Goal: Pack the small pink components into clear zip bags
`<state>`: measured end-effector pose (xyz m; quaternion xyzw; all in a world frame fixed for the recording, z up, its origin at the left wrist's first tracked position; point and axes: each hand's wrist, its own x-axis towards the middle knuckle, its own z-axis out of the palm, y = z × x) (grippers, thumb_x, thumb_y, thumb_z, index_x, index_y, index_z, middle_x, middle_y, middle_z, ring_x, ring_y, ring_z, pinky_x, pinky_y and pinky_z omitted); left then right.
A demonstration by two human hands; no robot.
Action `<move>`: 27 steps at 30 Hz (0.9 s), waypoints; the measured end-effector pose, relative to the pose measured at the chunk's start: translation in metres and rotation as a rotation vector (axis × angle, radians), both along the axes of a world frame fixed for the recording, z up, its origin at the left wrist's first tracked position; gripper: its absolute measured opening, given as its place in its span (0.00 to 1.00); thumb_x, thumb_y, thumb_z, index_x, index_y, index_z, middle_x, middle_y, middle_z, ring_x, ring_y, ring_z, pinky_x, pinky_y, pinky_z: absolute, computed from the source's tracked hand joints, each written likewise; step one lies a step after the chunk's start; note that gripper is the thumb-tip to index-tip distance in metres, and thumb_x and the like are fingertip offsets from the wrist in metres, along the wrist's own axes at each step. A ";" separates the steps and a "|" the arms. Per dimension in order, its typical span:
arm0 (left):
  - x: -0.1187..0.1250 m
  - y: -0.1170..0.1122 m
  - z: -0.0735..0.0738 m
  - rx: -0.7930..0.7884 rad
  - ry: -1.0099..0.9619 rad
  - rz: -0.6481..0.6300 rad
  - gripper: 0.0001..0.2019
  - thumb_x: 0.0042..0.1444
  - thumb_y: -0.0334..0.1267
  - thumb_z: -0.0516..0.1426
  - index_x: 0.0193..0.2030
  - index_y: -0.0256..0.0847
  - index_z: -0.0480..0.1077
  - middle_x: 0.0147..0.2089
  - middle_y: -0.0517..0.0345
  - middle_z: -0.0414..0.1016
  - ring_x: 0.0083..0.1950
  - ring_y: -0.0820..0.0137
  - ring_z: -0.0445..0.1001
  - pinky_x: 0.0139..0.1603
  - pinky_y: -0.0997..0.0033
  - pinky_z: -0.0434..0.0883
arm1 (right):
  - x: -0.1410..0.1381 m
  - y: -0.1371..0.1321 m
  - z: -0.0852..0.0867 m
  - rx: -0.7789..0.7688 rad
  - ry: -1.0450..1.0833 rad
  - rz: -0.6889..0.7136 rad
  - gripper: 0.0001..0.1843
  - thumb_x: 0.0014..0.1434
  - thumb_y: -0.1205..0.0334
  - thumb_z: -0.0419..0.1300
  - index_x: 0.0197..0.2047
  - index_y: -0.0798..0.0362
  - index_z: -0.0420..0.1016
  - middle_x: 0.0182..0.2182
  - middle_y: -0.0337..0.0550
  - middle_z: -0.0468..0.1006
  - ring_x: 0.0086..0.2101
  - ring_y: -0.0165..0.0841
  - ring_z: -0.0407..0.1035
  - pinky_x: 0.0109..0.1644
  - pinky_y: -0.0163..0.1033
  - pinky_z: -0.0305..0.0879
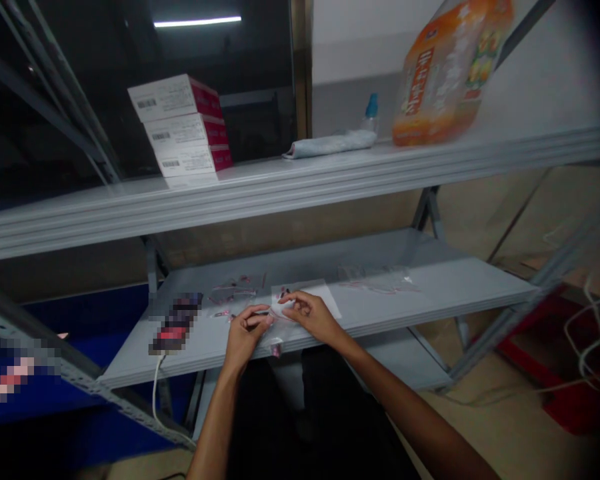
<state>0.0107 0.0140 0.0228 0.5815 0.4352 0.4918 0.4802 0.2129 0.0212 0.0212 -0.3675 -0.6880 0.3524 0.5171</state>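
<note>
Over the front edge of the grey middle shelf, my left hand (247, 333) and my right hand (314, 316) pinch a small clear plastic bag (281, 323) between them. Low in the bag, a small pinkish item (276, 349) hangs just past the shelf edge; its kind is too small to tell. Behind my fingers lies a white sheet of paper (325, 293) with small dark bits on it. To the left is another clear bag (235, 287) with small pink and dark pieces. A few loose pink pieces (223, 313) rest beside my left hand.
More clear plastic bags (375, 277) lie right on the middle shelf (445, 273). A pixelated phone-like device (176, 325) with a white cable (155, 393) sits left. The upper shelf (280, 183) bears stacked boxes (185, 130), a folded cloth-like bundle (330, 143), a blue-capped bottle (371, 110) and an orange-labelled jug (450, 77).
</note>
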 end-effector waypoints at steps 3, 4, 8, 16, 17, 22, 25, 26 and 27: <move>-0.001 0.001 -0.001 0.010 -0.060 0.097 0.23 0.50 0.41 0.67 0.52 0.38 0.72 0.38 0.50 0.83 0.39 0.65 0.80 0.44 0.68 0.72 | -0.001 -0.002 -0.002 0.041 -0.050 -0.100 0.13 0.59 0.52 0.62 0.41 0.52 0.74 0.31 0.40 0.76 0.24 0.28 0.63 0.28 0.32 0.59; -0.001 0.002 -0.001 0.021 -0.086 0.132 0.24 0.50 0.41 0.66 0.53 0.38 0.71 0.39 0.50 0.83 0.40 0.65 0.80 0.44 0.68 0.72 | 0.000 -0.001 -0.002 0.061 -0.092 -0.124 0.12 0.59 0.51 0.62 0.40 0.52 0.74 0.32 0.40 0.76 0.24 0.28 0.63 0.29 0.32 0.59; -0.002 0.004 -0.004 0.063 -0.127 0.191 0.24 0.49 0.41 0.67 0.53 0.37 0.72 0.38 0.52 0.83 0.40 0.67 0.79 0.42 0.71 0.71 | 0.011 0.009 -0.005 0.172 -0.297 -0.303 0.10 0.64 0.55 0.57 0.39 0.51 0.75 0.35 0.43 0.77 0.33 0.33 0.70 0.39 0.35 0.63; -0.002 0.004 -0.004 0.051 -0.143 0.175 0.22 0.46 0.42 0.68 0.48 0.37 0.75 0.35 0.54 0.81 0.39 0.68 0.78 0.43 0.72 0.70 | 0.024 0.036 -0.015 0.139 -0.626 -0.312 0.11 0.65 0.60 0.57 0.47 0.53 0.77 0.43 0.48 0.77 0.45 0.36 0.71 0.51 0.37 0.62; -0.002 0.005 -0.004 0.045 -0.148 0.176 0.22 0.46 0.42 0.68 0.48 0.37 0.75 0.35 0.54 0.81 0.39 0.68 0.78 0.43 0.72 0.70 | 0.023 0.037 -0.017 0.136 -0.632 -0.306 0.11 0.65 0.61 0.57 0.47 0.53 0.77 0.44 0.48 0.77 0.45 0.36 0.71 0.51 0.37 0.62; -0.001 0.007 -0.006 0.044 -0.166 0.170 0.22 0.47 0.41 0.68 0.49 0.37 0.74 0.36 0.54 0.82 0.39 0.69 0.78 0.44 0.72 0.69 | 0.020 0.039 -0.022 0.140 -0.597 -0.304 0.12 0.61 0.72 0.55 0.43 0.53 0.79 0.42 0.46 0.78 0.45 0.35 0.71 0.51 0.36 0.61; -0.002 0.006 -0.007 0.035 -0.171 0.152 0.22 0.46 0.41 0.68 0.48 0.37 0.74 0.36 0.53 0.82 0.39 0.68 0.78 0.44 0.72 0.70 | 0.019 0.041 -0.022 0.123 -0.562 -0.295 0.12 0.60 0.72 0.55 0.42 0.52 0.79 0.40 0.45 0.80 0.43 0.35 0.72 0.49 0.36 0.62; -0.002 0.005 -0.007 0.029 -0.172 0.141 0.22 0.46 0.41 0.69 0.48 0.37 0.74 0.36 0.52 0.82 0.39 0.68 0.78 0.43 0.72 0.70 | 0.019 0.042 -0.022 0.114 -0.554 -0.289 0.12 0.60 0.71 0.56 0.42 0.52 0.78 0.40 0.45 0.80 0.42 0.35 0.72 0.47 0.36 0.63; -0.002 0.005 -0.007 0.022 -0.172 0.130 0.22 0.46 0.41 0.69 0.48 0.37 0.74 0.37 0.52 0.82 0.39 0.68 0.79 0.43 0.72 0.70 | 0.019 0.044 -0.023 0.106 -0.550 -0.283 0.11 0.59 0.71 0.56 0.42 0.52 0.78 0.40 0.44 0.80 0.41 0.36 0.72 0.46 0.36 0.63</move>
